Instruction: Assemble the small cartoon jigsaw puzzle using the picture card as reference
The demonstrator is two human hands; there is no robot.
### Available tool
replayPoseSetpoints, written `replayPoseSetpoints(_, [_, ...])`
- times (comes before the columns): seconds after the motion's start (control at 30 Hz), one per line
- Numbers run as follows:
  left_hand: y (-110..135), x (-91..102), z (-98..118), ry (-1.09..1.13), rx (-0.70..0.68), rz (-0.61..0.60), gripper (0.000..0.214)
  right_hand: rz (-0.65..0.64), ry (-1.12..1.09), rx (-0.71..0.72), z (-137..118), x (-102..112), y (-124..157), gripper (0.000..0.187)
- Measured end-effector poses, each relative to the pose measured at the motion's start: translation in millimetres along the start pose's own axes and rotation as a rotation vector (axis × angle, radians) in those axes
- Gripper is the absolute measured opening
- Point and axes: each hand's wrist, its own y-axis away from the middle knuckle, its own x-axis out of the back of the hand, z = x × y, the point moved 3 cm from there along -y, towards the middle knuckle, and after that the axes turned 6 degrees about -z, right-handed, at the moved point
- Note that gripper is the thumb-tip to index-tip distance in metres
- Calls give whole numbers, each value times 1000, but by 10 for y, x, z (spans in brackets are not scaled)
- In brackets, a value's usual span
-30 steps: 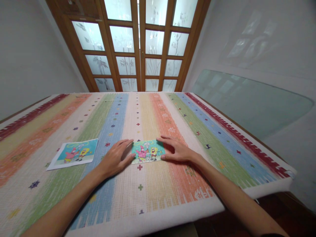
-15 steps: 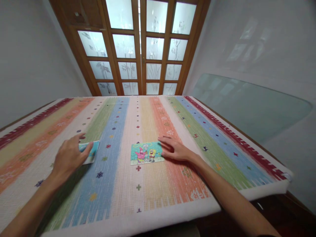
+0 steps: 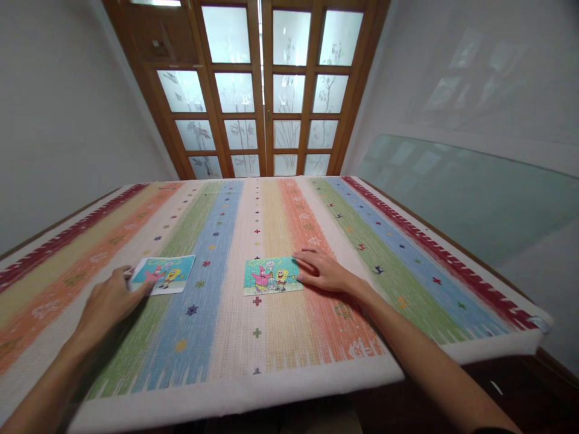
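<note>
My left hand [image 3: 106, 298] holds a picture card [image 3: 169, 274] by its left edge, thumb on top and fingers behind. The card shows a pink starfish and a yellow sponge cartoon figure on turquoise, and looks slightly tilted just over the cloth. To its right, an assembled jigsaw puzzle [image 3: 272, 276] with a similar cartoon scene lies flat. My right hand [image 3: 323, 271] rests at the puzzle's right edge, its fingertips touching that side. Thumb and fingers are apart there, with the puzzle's edge between them.
A striped cloth [image 3: 235, 337] in several colours covers the table. Beyond the far edge stand wooden doors [image 3: 266, 120] with frosted panes. A pale glass panel [image 3: 452, 193] leans on the wall along the right side.
My left hand has shifted left and lower, with the card turned more face-up, so more of its picture shows. My right hand and the puzzle keep their places while the view shifts slightly.
</note>
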Motion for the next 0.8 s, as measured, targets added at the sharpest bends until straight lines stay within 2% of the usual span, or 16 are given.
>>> replayPoseSetpoints(0.1, [-6, 72, 108, 45, 46, -33, 53, 4, 13, 8, -6, 6, -7, 55])
replayPoseSetpoints(0.27, [1, 258, 255, 282, 93, -13, 21, 13, 22, 23, -5, 0, -8, 53])
replayPoseSetpoints(0.4, [15, 422, 454, 450, 145, -7, 22, 18, 19, 42, -1, -8, -9, 53])
replayPoseSetpoints(0.53, [7, 514, 787, 570, 118, 41, 34, 26, 9, 48, 15, -12, -9, 53])
replayPoseSetpoints(0.6, [-27, 485, 983, 637, 70, 48, 35, 26, 14, 50, 23, -15, -10, 54])
replayPoseSetpoints(0.67, [-90, 390, 1199, 760, -46, 10, 35, 27, 18, 50, 30, -16, -12, 54])
replayPoseSetpoints(0.8, [-255, 59, 1580, 894, -155, -55, 38, 35, 7, 40, 33, -11, -13, 52])
